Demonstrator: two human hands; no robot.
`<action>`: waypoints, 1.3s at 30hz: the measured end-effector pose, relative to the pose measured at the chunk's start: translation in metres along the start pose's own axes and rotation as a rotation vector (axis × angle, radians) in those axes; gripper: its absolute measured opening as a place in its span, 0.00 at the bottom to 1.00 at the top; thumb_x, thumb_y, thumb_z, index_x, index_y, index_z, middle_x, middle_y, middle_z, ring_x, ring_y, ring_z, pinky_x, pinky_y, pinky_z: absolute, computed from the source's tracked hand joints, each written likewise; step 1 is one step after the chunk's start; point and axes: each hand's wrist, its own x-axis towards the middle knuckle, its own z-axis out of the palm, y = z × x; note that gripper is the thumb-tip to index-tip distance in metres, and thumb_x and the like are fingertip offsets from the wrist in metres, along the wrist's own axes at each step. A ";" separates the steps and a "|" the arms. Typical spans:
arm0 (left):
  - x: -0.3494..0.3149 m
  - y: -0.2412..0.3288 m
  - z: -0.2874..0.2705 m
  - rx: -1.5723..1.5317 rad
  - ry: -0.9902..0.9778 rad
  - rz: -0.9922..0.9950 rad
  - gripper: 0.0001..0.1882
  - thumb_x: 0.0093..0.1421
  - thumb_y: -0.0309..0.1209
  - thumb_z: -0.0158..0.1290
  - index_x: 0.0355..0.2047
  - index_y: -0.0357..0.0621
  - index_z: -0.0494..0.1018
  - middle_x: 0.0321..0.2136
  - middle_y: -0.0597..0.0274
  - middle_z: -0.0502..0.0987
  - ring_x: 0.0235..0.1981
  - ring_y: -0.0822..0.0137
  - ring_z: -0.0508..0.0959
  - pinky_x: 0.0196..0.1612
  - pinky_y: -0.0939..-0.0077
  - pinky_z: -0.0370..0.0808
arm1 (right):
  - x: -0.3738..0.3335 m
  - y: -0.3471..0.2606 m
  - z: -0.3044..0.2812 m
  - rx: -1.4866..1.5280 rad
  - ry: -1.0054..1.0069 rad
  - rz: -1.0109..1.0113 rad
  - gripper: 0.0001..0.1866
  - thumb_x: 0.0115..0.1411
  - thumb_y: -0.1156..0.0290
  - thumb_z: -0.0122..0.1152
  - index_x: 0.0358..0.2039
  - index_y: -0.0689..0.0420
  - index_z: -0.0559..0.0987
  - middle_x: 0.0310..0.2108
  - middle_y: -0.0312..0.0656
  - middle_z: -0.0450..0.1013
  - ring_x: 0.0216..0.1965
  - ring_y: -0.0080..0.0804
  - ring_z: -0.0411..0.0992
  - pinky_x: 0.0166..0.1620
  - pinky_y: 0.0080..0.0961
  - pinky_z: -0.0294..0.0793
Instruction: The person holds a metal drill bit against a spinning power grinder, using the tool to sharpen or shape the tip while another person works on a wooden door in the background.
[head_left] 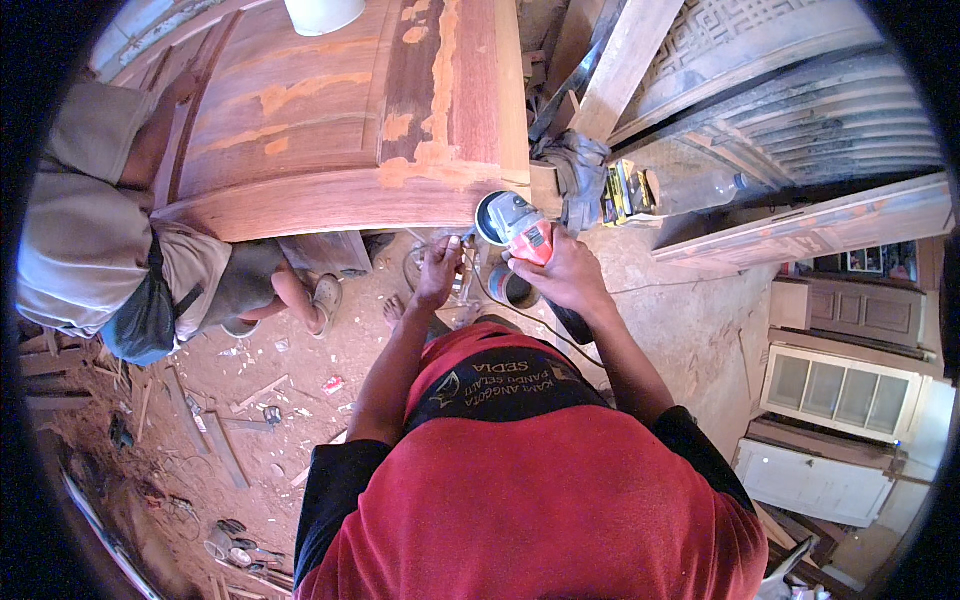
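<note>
My right hand [572,275] is wrapped around the red body of an angle grinder [517,222], whose grey head and round disc point away from me. The disc is right by the front corner of a reddish-brown wooden panel [330,205]; I cannot tell whether they touch. Orange filler patches streak the panel's face. Just left of the grinder, my left hand [438,272] is closed, fingers pinched together. What it holds, if anything, is too small to make out. A dark cord [555,332] runs below the grinder.
Another person [90,250] bends beside the panel at left. A bucket [518,288] stands below my hands. At right are dark cloth [585,175], a yellow-black box [627,192] and a clear bottle [705,192]. Wood scraps [225,450] litter the floor; doors [845,390] lean at far right.
</note>
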 end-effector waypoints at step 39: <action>-0.005 0.014 0.004 0.033 0.024 0.030 0.16 0.75 0.41 0.43 0.38 0.43 0.75 0.21 0.75 0.64 0.22 0.79 0.63 0.25 0.79 0.66 | 0.006 -0.003 0.004 -0.067 0.000 0.000 0.41 0.52 0.39 0.67 0.53 0.60 0.70 0.40 0.58 0.79 0.43 0.56 0.79 0.46 0.48 0.79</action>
